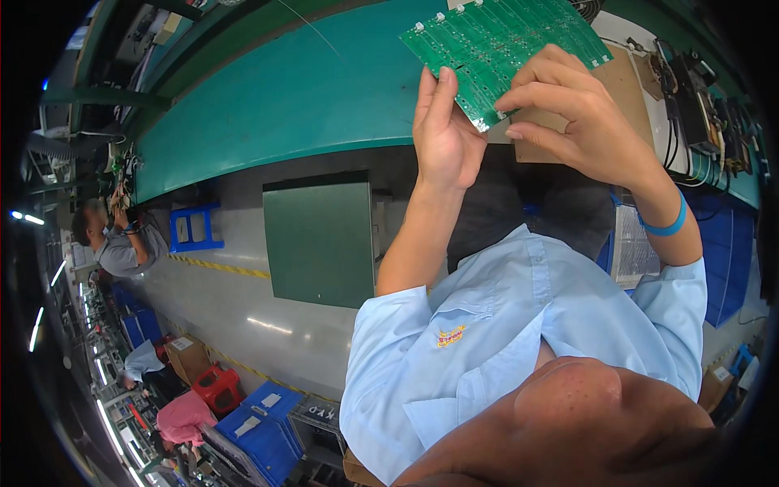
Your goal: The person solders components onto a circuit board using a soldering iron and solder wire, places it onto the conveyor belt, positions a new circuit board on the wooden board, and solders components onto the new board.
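We begin with the largest item, the long green surface (284,105), with a flat brown sheet (631,97) towards its right end. Next in size is the green circuit board (479,57), held up at a slant above the front part of the surface; we cannot tell whether its far edge rests on anything. We judge it light for its spread, thin and stiff, likely to flex a little if held at one end only. Its face is probably smooth enough to slide under a loose hold, and its solder joints easily harmed by rubbing or knocks. The left grip (449,142) is closed on the board's left edge, thumb at the margin. The right grip (568,114) is at the near edge, thumb and forefinger parted at their tips, other fingers curled over the board; we cannot tell whether it pinches anything. Smallest are the white parts (419,28) along the far-left edge, which we rate the most fragile and poor handles. We would take the bare margins on two opposite edges, thumbs light, palms off the face, with no bending or twisting between the hands.
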A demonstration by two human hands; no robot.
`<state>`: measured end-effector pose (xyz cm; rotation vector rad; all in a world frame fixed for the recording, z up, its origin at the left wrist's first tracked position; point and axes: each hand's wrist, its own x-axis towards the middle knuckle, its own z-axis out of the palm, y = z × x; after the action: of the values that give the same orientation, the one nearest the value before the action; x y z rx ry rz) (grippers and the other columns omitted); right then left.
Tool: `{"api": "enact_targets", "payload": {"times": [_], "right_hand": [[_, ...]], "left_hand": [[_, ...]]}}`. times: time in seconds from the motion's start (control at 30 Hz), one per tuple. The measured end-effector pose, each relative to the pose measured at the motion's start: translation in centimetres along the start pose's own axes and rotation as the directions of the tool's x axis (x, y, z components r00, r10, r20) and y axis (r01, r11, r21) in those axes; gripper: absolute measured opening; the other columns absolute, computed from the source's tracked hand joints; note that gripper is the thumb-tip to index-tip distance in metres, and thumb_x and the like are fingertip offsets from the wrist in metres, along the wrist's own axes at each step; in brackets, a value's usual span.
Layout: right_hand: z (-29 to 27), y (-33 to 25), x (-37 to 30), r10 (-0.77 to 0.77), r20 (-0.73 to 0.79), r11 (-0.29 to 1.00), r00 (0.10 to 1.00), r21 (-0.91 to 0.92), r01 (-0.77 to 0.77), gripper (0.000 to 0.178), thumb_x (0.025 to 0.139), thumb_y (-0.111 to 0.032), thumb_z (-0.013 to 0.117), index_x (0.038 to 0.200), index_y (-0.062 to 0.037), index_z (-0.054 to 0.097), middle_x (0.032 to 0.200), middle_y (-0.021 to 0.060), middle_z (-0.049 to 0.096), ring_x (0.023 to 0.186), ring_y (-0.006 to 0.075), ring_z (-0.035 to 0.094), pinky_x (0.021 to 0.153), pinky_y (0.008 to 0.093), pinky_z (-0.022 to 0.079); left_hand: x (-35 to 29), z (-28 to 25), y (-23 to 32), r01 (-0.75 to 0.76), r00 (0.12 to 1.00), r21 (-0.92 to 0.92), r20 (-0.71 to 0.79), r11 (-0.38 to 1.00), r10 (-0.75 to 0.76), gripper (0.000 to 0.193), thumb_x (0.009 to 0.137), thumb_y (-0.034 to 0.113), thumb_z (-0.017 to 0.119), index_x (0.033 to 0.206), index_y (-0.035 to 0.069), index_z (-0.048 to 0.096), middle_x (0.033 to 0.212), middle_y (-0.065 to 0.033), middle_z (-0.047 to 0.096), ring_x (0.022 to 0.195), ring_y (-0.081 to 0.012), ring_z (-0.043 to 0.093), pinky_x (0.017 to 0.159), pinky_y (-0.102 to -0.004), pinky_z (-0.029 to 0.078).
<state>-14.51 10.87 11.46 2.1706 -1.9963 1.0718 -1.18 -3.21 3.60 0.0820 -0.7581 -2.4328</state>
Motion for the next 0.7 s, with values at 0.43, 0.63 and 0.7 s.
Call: {"api": "enact_targets", "payload": {"times": [0.43, 0.63, 0.7], "right_hand": [[-1.1, -0.7, -4.4, 0.004, -0.151, 0.990, 0.989, 0.141, 0.017, 0.031, 0.081, -0.004, 0.085, 0.110, -0.0032, 0.078, 0.100, 0.0060, 0.068, 0.089, 0.0207, 0.055, 0.080, 0.0321, 0.045], [-1.0, 1.7, -12.1, 0.392, -0.153, 0.916, 0.907, 0.149, -0.371, 0.041, 0.079, -0.009, 0.088, 0.119, -0.0033, 0.077, 0.109, 0.0085, 0.070, 0.100, 0.0243, 0.061, 0.089, 0.0346, 0.049], [-0.9, 2.7, -14.1, 0.466, -0.152, 0.884, 0.871, 0.130, -0.450, 0.044, 0.079, -0.011, 0.089, 0.121, -0.0039, 0.076, 0.113, 0.0092, 0.071, 0.104, 0.0253, 0.062, 0.092, 0.0354, 0.050]], "left_hand": [[0.0, -1.0, 0.6, -0.012, 1.000, -0.063, -0.022, 0.998, 0.010, 0.033, 0.116, 0.021, 0.048, 0.148, 0.014, 0.054, 0.136, -0.0065, 0.070, 0.118, -0.0196, 0.072, 0.098, -0.0367, 0.060], [-0.3, -2.9, 1.4, 0.033, 0.999, -0.146, 0.002, 0.989, -0.033, 0.036, 0.116, 0.021, 0.046, 0.149, 0.009, 0.054, 0.144, -0.0103, 0.067, 0.124, -0.0244, 0.070, 0.106, -0.0416, 0.057], [-0.5, -3.9, 2.1, 0.040, 0.999, -0.155, 0.003, 0.987, -0.040, 0.036, 0.116, 0.021, 0.045, 0.149, 0.008, 0.054, 0.146, -0.0114, 0.066, 0.126, -0.0260, 0.069, 0.108, -0.0431, 0.057]]}}
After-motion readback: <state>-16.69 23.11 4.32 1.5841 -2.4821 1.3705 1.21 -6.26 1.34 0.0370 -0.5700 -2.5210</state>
